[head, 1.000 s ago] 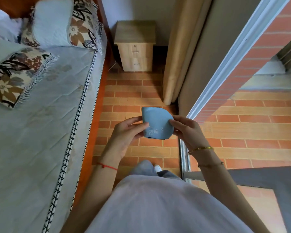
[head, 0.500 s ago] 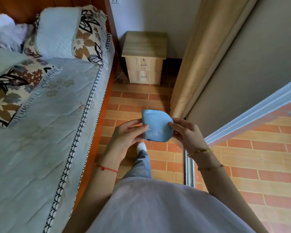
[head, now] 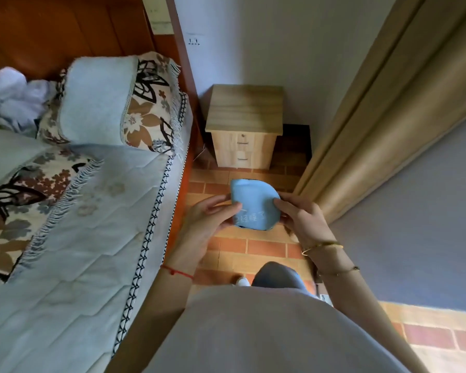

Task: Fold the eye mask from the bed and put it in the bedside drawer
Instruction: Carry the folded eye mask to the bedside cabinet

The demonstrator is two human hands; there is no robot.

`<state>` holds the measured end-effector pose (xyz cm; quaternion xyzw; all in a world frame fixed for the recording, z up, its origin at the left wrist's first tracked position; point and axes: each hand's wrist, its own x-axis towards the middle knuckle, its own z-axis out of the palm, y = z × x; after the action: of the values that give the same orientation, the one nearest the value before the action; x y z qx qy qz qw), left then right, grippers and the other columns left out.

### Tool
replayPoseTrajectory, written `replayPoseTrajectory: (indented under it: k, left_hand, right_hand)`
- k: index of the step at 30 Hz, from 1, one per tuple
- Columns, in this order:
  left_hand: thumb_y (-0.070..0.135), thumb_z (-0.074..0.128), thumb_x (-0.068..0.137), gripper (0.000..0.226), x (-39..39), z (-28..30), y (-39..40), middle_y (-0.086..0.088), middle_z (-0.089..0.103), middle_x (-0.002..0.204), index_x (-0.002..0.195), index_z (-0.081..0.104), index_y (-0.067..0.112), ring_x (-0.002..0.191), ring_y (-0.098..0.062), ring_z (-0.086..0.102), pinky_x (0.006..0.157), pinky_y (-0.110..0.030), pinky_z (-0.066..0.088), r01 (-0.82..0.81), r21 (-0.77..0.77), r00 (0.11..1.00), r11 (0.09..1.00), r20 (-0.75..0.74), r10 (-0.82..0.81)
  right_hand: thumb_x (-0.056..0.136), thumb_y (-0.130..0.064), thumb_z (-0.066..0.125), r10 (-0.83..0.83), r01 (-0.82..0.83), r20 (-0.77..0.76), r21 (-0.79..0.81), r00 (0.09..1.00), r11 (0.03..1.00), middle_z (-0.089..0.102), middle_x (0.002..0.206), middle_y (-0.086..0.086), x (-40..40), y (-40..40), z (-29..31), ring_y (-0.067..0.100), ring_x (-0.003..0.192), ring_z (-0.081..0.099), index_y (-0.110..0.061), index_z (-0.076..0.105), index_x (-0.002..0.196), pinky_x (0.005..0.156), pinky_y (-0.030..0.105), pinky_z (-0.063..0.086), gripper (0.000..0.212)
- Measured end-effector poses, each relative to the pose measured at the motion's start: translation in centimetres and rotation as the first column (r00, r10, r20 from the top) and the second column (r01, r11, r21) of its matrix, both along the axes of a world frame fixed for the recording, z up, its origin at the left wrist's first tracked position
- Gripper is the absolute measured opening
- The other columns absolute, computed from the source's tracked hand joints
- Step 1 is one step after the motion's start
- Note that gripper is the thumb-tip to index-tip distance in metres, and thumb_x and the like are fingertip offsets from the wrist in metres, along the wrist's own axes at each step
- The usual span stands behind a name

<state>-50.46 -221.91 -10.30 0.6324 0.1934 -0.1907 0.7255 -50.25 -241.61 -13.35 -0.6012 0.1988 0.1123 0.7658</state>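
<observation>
A light blue eye mask [head: 253, 201], folded in half with white lettering on its face, is held in front of me over the brick floor. My left hand [head: 209, 216] pinches its left edge and my right hand [head: 300, 216] grips its right edge. Straight ahead against the wall stands the wooden bedside cabinet [head: 244, 114]. Both its upper drawer [head: 242, 140] and its lower drawer [head: 242, 157] are closed. The bed [head: 73, 211] with its pale blue quilted cover runs along my left.
Two patterned pillows [head: 113, 103] lie at the head of the bed, against a wooden headboard [head: 51, 30]. A beige curtain [head: 382, 117] hangs on the right, close beside the cabinet. A narrow strip of brick floor [head: 253, 246] leads up to the cabinet.
I have walked forward and turned left: the cabinet is closer and more centred, and the glass door has left the view. Both hands keep holding the folded mask.
</observation>
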Motion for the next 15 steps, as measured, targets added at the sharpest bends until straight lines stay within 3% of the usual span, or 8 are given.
replayPoseTrajectory:
  k: [4, 7, 9, 12, 15]
  left_hand:
    - [0.010, 0.076, 0.079, 0.042, 5.4, -0.4, 0.2, -0.014, 0.074, 0.107, 0.120, 0.065, 0.005, 0.093, -0.022, 0.072, 0.087, -0.031, 0.058, -0.018, -0.014, 1.000, 1.000, -0.023, 0.018]
    - [0.009, 0.074, 0.081, 0.037, 9.6, -0.7, -0.1, -0.012, 0.074, 0.102, 0.117, 0.067, 0.004, 0.083, -0.017, 0.070, 0.077, -0.024, 0.059, -0.026, -0.007, 0.999, 1.000, -0.021, 0.026]
    - [0.010, 0.074, 0.081, 0.034, 12.7, -1.0, -0.4, -0.010, 0.074, 0.100, 0.114, 0.069, 0.005, 0.083, -0.016, 0.069, 0.074, -0.021, 0.059, -0.021, -0.005, 1.000, 1.000, -0.006, 0.021]
    - [0.007, 0.073, 0.082, 0.035, 17.7, -1.4, -1.0, -0.014, 0.071, 0.102, 0.116, 0.068, 0.002, 0.085, -0.019, 0.066, 0.082, -0.029, 0.056, -0.022, -0.016, 1.000, 1.000, -0.012, 0.022]
    - [0.006, 0.072, 0.082, 0.038, 23.1, -1.5, -1.7, -0.015, 0.072, 0.109, 0.119, 0.066, 0.001, 0.086, -0.016, 0.068, 0.076, -0.021, 0.058, -0.017, -0.039, 1.000, 0.999, -0.023, 0.016]
  right_hand:
    - [0.085, -0.006, 0.063, 0.008, -0.008, 0.006, 0.020, 1.000, 1.000, 0.073, 0.085, 0.002, 5.5, 0.2, -0.6, 0.012, 0.078, 0.067, -0.012, 0.073, 0.091, 0.063, 0.020, 0.053, 0.013]
    - [0.084, -0.008, 0.064, 0.025, -0.025, 0.006, 0.017, 1.000, 1.000, 0.075, 0.083, -0.004, 9.7, 0.0, -1.0, 0.010, 0.079, 0.069, -0.018, 0.077, 0.083, 0.067, 0.020, 0.053, 0.016]
    - [0.085, -0.010, 0.064, 0.034, -0.034, 0.002, -0.007, 0.999, 0.999, 0.075, 0.089, -0.002, 13.0, -0.3, -1.3, 0.013, 0.087, 0.068, -0.019, 0.076, 0.087, 0.074, 0.025, 0.053, 0.015]
    - [0.089, -0.009, 0.060, 0.047, -0.048, -0.029, -0.035, 0.998, 0.998, 0.068, 0.106, 0.009, 18.3, -0.7, -1.5, 0.022, 0.097, 0.063, -0.010, 0.069, 0.106, 0.080, 0.031, 0.052, 0.020]
    - [0.091, -0.007, 0.056, 0.048, -0.050, -0.065, -0.028, 0.997, 0.998, 0.063, 0.113, 0.012, 23.9, -1.3, -1.0, 0.024, 0.102, 0.060, -0.005, 0.062, 0.114, 0.079, 0.030, 0.054, 0.024]
